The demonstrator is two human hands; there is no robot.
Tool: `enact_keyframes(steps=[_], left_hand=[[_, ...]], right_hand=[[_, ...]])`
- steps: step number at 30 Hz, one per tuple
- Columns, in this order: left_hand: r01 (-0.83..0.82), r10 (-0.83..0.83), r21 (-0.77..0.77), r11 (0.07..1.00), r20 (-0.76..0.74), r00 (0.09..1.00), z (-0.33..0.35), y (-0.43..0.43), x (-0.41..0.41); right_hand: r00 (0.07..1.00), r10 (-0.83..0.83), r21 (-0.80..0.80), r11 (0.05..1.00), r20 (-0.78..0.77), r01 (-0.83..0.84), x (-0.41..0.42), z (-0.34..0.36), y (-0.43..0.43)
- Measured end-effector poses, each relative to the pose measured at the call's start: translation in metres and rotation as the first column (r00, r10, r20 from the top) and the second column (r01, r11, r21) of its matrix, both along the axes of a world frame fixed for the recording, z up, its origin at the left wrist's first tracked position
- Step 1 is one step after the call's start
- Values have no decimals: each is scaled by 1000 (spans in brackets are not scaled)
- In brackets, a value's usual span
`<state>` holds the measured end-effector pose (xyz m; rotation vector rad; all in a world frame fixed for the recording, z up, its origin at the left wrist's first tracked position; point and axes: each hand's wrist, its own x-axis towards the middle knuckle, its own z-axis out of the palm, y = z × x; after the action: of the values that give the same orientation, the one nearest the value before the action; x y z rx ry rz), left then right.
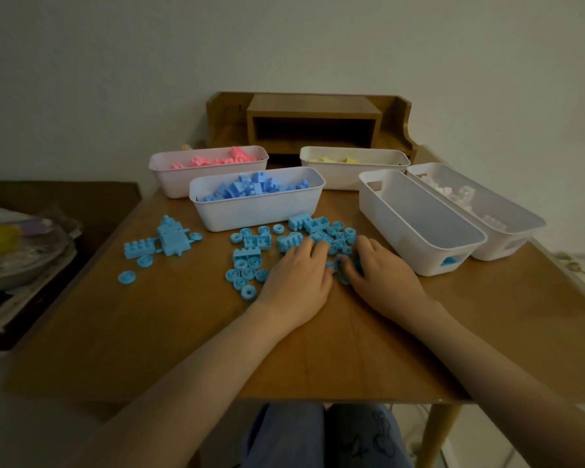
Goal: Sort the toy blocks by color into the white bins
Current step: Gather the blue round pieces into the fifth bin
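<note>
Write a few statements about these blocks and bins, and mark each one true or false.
1. All the loose blocks on the table are blue. True.
2. The pink blocks sit in the bin nearest to the person. False: they are in the far left bin, behind the bin of blue blocks.
3. The left hand and the right hand both rest on the pile of loose blocks. True.
4. Only three white bins stand on the table. False: there are five.
</note>
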<state>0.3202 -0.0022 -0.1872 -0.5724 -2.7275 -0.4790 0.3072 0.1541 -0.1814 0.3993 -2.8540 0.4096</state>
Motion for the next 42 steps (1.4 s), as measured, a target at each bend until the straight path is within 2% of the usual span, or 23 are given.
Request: enact_keyframes(steps=[7,17,21,24,27,29,31,33,35,37,39,42], left_hand=[[-40,40,11,999,-82,996,3,2,6],[-42,41,-11,999,-9,999,4,2,5],[-24,24,-2,1000,-20,1000,2,1,4],[9,-9,9,1000,-12,1000,2,1,4],[15,-14,-18,1000,29,999,3,2,2],[20,-19,-33,999,29,999,3,3,2],[32,-32,-48,998,-7,999,3,5,3],[39,-43,-78,996,-42,998,3,7,2],[45,-55,-129,991,-71,996,4,8,0],[51,-62,-136,989,-74,995,6,8,-1],[68,-71,-46,997,-63,995,12,7,-2],[46,-32,237,970,-63,997,34,11,-6]], right_hand=[[996,-75,78,994,-43,78,2,1,-2],[997,-54,137,989,-60,61,7,5,-3],[984,-72,153,983,-161,97,10,11,-2],[964,-105,86,988,-245,129,8,30,2],[907,-127,-175,983,-402,60,-2,59,13],[873,-170,-265,963,-457,49,-14,76,25],[876,-255,-295,946,-409,138,-31,85,39],[895,-356,-266,921,-269,286,-49,85,53],[924,-382,-137,918,-39,373,-58,81,59],[913,-351,-33,930,207,365,-58,78,56],[868,-346,-31,924,358,381,-51,79,50],[838,-306,-122,909,452,399,-42,80,51]])
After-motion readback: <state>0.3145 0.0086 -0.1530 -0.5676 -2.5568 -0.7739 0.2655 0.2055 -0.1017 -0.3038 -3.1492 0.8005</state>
